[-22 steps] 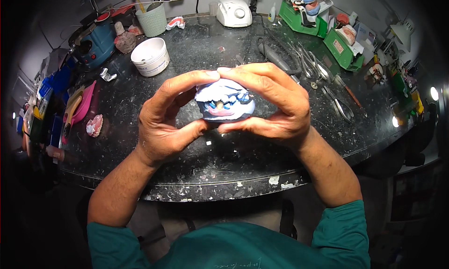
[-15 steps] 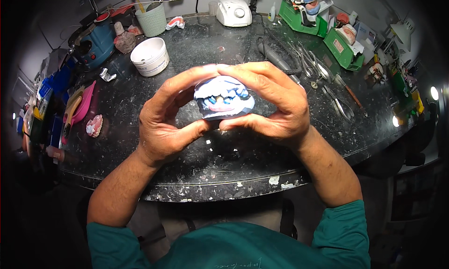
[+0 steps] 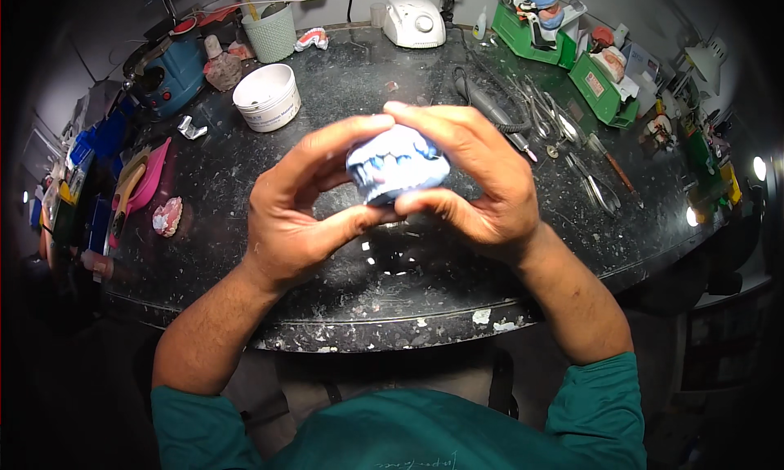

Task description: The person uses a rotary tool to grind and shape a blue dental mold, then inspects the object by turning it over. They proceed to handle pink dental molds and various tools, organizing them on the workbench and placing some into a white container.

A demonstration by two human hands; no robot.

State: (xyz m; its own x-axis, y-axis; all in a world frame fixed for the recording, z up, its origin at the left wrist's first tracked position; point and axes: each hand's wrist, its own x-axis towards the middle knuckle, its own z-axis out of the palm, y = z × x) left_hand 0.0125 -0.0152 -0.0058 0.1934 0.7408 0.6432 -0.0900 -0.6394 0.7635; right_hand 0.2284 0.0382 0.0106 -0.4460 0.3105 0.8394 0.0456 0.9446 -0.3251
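Note:
A pale blue-white dental model (image 3: 398, 166), its upper and lower casts pressed together, is held up above the bench between my two hands. My left hand (image 3: 298, 200) grips it from the left, thumb under the lower cast and fingers over the top. From the right, my right hand (image 3: 482, 176) clasps it the same way, and the fingertips of both hands come close together above and below. Tooth shapes show along the side facing me, though glare and blur wash out their detail. The backs of the casts are hidden.
On the dark, speckled bench (image 3: 343, 319) stands a white tub (image 3: 267, 98). A pink denture-like piece (image 3: 167, 217) and a pink dustpan (image 3: 151, 180) lie left. Pliers (image 3: 592, 184), a handpiece (image 3: 490, 106) and green bins (image 3: 604, 90) occupy the right, a white control box (image 3: 414, 21) the back.
The dental model has turned and tilted in my hands, now showing more of its tooth row. Both hands have shifted slightly, keeping their hold.

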